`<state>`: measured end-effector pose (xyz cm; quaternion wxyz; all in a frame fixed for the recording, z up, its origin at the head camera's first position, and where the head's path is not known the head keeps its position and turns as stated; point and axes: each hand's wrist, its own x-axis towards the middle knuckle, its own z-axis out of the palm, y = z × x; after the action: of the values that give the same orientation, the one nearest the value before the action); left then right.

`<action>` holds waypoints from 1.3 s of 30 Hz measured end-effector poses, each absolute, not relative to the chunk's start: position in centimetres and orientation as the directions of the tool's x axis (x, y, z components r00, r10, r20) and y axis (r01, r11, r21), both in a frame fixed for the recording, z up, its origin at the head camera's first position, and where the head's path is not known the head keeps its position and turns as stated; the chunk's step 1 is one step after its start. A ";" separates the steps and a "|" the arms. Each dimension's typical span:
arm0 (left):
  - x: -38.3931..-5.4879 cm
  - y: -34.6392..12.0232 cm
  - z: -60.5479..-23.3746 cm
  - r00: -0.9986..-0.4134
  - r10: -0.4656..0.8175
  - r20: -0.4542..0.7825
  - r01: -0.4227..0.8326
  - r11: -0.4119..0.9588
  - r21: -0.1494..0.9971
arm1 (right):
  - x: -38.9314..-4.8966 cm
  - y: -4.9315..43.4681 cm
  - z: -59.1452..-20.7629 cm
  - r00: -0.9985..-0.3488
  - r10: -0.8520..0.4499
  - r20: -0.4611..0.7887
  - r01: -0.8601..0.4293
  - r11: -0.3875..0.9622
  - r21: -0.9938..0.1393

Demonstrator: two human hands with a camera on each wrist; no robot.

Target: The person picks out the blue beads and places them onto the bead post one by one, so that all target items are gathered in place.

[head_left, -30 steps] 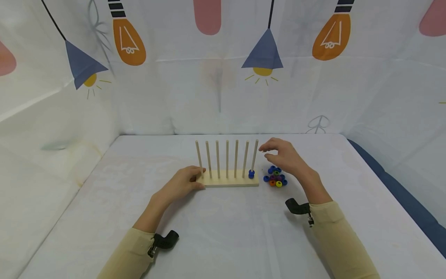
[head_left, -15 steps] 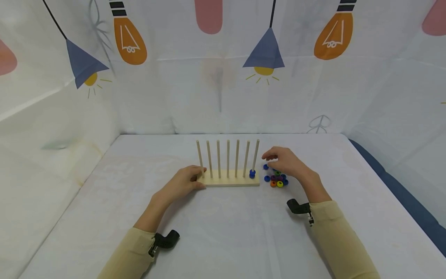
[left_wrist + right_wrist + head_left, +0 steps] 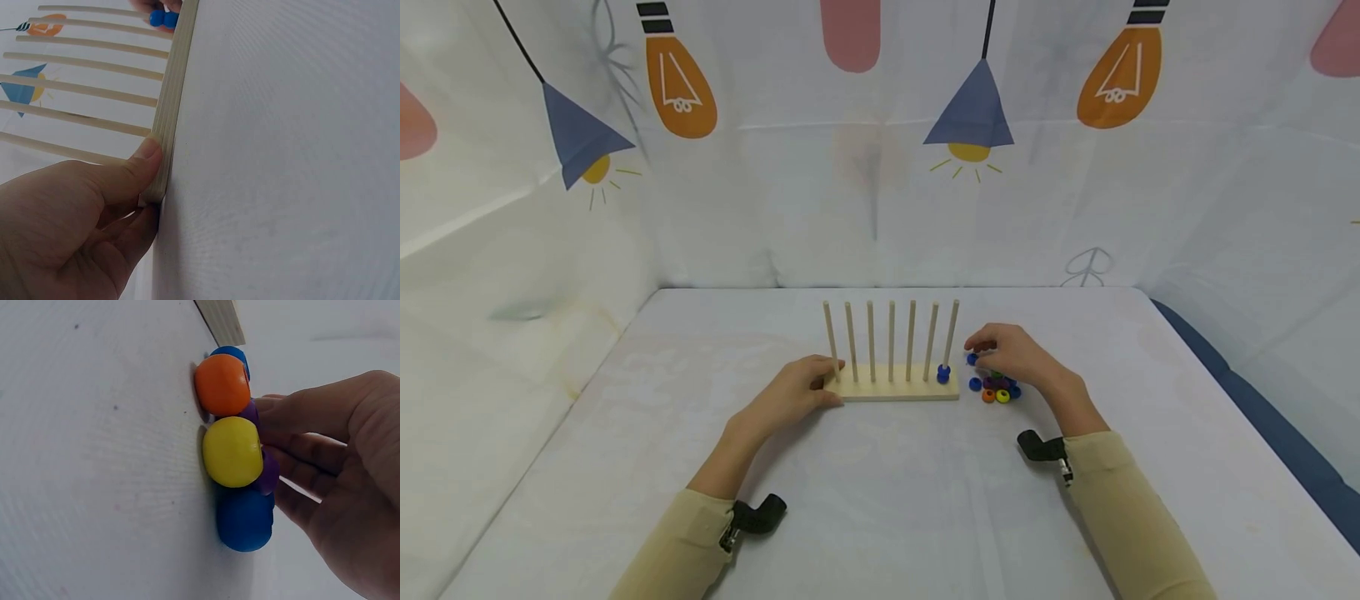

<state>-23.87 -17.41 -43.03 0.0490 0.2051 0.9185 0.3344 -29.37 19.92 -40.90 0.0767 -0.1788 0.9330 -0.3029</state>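
Note:
A pale wooden board with several upright pegs (image 3: 891, 385) stands on the white table. At its left end my left hand (image 3: 795, 387) grips it; in the left wrist view the thumb lies on top and fingers are at the end. Blue beads (image 3: 943, 374) sit stacked low on the rightmost peg. My right hand (image 3: 1013, 352) is over the back of a loose bead group, fingers bent and parted round a blue bead (image 3: 972, 359). Its fingertips are hidden behind beads in the right wrist view. An orange bead (image 3: 222, 385) and a yellow bead (image 3: 232, 452) lie in front.
More loose beads lie together, with a purple bead (image 3: 269, 472) and a blue bead (image 3: 245, 520) near the yellow one. A printed cloth (image 3: 880, 208) hangs behind the table (image 3: 880, 492). Black wrist cameras (image 3: 1041, 446) stick out from the sleeves.
My right hand has come down from beside the rightmost peg to the back of the bead group, its fingers drawing closer together. The left hand keeps its grip on the board.

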 end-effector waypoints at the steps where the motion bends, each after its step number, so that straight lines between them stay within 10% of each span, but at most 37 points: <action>1: -23.9 -17.4 -43.0 -0.911 0.411 0.048 0.345 0.691 0.636 | -29.4 19.9 -41.0 -0.923 -0.382 -0.037 -0.288 0.753 -0.591; 39: -23.8 -17.5 -42.8 -0.911 0.410 0.046 0.348 0.705 0.618 | -29.4 20.1 -41.0 -0.925 -0.378 -0.040 -0.295 0.780 -0.552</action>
<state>-23.77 -17.48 -42.83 0.0473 0.2055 0.9221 0.3245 -29.45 20.12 -40.99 0.0742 -0.1787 0.9405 -0.2793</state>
